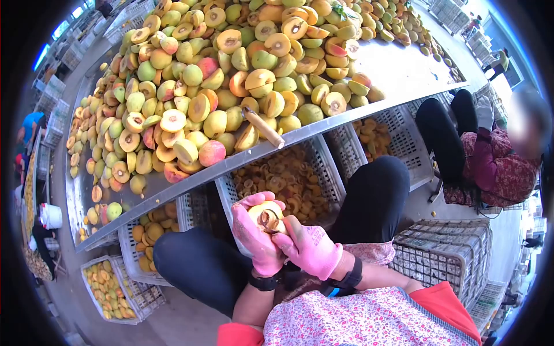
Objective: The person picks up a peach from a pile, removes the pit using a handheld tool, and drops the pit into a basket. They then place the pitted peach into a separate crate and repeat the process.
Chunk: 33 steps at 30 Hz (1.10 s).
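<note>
My left hand (258, 245), in a pink glove, is closed around a halved peach (264, 212) with its cut face up. My right hand (313, 249), also gloved in pink, presses against the fruit, gripping a small curved-blade tool (269, 220) whose curved end sits in the peach's centre. Most of the tool's handle is hidden by the fingers. Above the hands, another tool with a wooden handle (264, 128) lies across the metal table's edge (231, 165), against a heap of halved and whole peaches (199, 108).
Beneath the table stands a white crate (328, 168) with cut fruit pieces, near my knees. More crates of peaches (108, 290) are at lower left. A stacked crate (441, 254) stands at my right. A seated person (490, 155) is beyond it.
</note>
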### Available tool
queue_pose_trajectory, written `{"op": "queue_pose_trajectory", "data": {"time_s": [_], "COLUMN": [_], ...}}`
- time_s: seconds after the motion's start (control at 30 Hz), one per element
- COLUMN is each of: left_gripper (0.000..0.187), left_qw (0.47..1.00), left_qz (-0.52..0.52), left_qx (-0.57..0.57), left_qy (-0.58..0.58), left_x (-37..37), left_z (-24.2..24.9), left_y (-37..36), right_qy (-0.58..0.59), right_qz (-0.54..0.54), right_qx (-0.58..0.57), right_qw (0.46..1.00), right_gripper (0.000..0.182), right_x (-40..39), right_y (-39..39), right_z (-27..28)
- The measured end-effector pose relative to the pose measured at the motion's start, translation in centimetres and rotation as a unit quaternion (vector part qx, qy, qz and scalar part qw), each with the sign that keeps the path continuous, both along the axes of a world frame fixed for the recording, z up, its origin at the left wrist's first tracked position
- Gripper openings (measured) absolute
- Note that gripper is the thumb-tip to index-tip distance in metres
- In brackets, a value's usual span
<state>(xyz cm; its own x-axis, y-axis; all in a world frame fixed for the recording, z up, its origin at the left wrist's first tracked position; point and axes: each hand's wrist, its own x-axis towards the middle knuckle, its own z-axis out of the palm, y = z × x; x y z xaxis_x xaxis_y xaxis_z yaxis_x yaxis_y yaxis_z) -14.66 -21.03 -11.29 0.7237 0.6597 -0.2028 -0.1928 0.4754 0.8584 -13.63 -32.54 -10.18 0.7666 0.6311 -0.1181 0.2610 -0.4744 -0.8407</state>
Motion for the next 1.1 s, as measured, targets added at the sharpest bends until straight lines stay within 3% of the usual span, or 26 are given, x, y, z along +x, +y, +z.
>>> {"op": "queue_pose_trajectory", "data": {"time_s": [0.1,0.13,0.4,0.5,0.77,0.83,0.97,1.1], "left_gripper": [0.056,0.056,0.059,0.059,0.049,0.050,0.051,0.052], "left_qw": [0.999,0.995,0.988,0.987,0.998,0.994,0.986,0.974], "left_qz": [0.026,0.023,0.006,-0.001,-0.016,-0.088,-0.146,-0.188], "left_qx": [0.037,0.087,0.153,0.162,0.056,0.027,0.033,0.121], "left_qy": [-0.015,-0.036,-0.021,-0.013,0.012,0.055,0.072,0.028], "left_x": [0.1,0.0,-0.3,-0.1,0.1,0.2,0.5,0.8], "left_z": [-0.5,-1.0,-2.4,-2.1,-1.7,-1.5,-1.9,-2.9], "left_y": [-0.5,-0.6,-0.3,0.0,0.7,1.3,2.2,2.5], "right_qy": [-0.005,-0.007,-0.001,-0.025,0.104,0.138,0.243,0.332], "right_qz": [-0.009,-0.009,-0.006,0.017,0.035,0.037,0.037,0.040], "right_qx": [0.018,0.009,-0.075,-0.083,-0.041,-0.037,-0.012,0.000], "right_qw": [1.000,1.000,0.997,0.996,0.993,0.989,0.969,0.942], "right_gripper": [0.034,0.035,0.029,0.037,0.039,0.040,0.044,0.035], "right_x": [0.0,0.2,0.5,0.5,0.7,1.3,2.3,2.9], "right_y": [0.3,0.3,0.4,0.2,-0.2,-0.5,-1.3,-1.7], "right_z": [-0.1,0.0,0.8,0.6,1.1,1.1,1.1,0.7]}}
